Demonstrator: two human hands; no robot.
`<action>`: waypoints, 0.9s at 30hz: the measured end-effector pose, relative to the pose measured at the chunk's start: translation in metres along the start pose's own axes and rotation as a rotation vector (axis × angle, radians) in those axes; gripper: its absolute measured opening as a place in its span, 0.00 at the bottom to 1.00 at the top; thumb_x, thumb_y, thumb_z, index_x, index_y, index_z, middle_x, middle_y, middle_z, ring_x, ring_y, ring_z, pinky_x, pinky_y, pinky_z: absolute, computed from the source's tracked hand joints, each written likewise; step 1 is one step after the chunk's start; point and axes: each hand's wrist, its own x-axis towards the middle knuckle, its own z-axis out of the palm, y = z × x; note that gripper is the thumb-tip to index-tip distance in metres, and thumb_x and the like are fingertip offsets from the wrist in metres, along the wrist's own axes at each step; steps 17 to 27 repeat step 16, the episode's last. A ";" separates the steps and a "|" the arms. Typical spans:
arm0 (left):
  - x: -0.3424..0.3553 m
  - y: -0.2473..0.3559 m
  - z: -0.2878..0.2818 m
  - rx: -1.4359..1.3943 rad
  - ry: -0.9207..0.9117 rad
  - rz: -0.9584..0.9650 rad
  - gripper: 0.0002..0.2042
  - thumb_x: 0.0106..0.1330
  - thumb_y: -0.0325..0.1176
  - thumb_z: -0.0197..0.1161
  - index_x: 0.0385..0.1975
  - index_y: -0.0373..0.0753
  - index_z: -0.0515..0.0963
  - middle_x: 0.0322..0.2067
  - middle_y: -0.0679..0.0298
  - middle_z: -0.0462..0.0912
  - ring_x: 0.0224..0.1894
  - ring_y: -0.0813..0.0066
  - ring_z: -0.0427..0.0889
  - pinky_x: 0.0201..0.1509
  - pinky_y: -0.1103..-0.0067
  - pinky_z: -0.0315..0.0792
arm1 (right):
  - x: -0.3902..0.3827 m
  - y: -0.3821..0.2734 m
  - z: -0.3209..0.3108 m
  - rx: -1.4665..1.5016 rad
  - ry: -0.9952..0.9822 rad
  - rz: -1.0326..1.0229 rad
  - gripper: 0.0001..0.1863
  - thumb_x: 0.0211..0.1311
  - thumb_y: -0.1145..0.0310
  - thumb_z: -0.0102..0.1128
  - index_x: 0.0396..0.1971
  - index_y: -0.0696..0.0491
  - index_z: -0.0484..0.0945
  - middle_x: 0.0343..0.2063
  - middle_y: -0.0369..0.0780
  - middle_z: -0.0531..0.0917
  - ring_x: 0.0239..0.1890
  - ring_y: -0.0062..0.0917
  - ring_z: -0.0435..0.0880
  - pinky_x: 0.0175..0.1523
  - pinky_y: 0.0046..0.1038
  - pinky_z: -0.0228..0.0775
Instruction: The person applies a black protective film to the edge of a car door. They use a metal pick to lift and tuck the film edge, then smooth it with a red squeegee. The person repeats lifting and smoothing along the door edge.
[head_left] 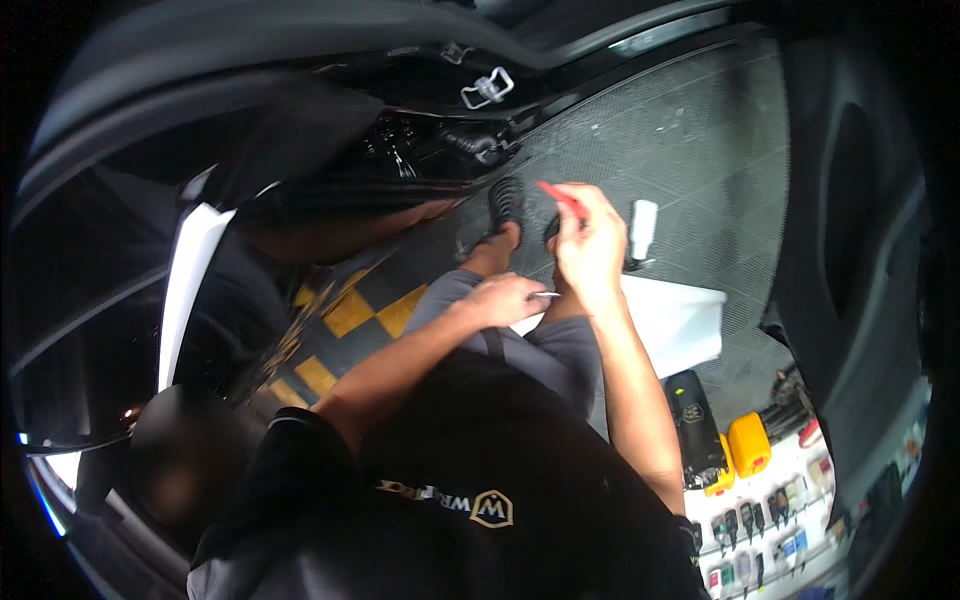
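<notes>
My right hand (595,245) is raised over the floor, its fingers closed on a flat, red squeegee-like piece (563,198) that points to the upper left. Lower and to the left, my left hand (503,300) is over my knees. A thin, pale, metallic-looking tool (543,294) sticks out from its fingers; its kind is too small to tell. Beneath my right forearm lies a white sheet (680,322), partly hidden by the arm and my legs. A white bottle (643,230) is just right of my right hand.
Dark car bodywork (300,120) curves along the left and top, with a metal door latch loop (487,90). A white strip (190,275) hangs at left. A dark door panel (850,200) rises at right. Below it are a black bag (692,415), a yellow case (748,445) and tool shelves (770,515).
</notes>
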 end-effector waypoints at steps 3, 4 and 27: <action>-0.021 0.019 -0.039 0.208 0.093 0.068 0.17 0.75 0.48 0.58 0.50 0.44 0.86 0.46 0.52 0.90 0.52 0.48 0.87 0.59 0.57 0.79 | -0.026 0.012 -0.054 0.141 0.241 0.089 0.15 0.64 0.80 0.66 0.50 0.57 0.82 0.39 0.41 0.87 0.44 0.27 0.88 0.53 0.29 0.79; -0.031 0.025 -0.049 0.206 0.171 0.080 0.15 0.75 0.45 0.58 0.47 0.43 0.86 0.44 0.51 0.90 0.51 0.48 0.88 0.59 0.56 0.78 | -0.035 0.018 -0.073 0.136 0.256 0.099 0.15 0.64 0.80 0.67 0.51 0.57 0.82 0.41 0.41 0.87 0.46 0.26 0.87 0.56 0.29 0.78; -0.103 0.103 0.012 0.039 0.892 -0.121 0.20 0.74 0.44 0.61 0.61 0.46 0.84 0.55 0.49 0.87 0.58 0.61 0.88 0.64 0.67 0.78 | -0.143 0.123 -0.153 0.767 -0.345 0.517 0.21 0.79 0.46 0.56 0.48 0.51 0.81 0.34 0.37 0.83 0.36 0.26 0.84 0.42 0.29 0.79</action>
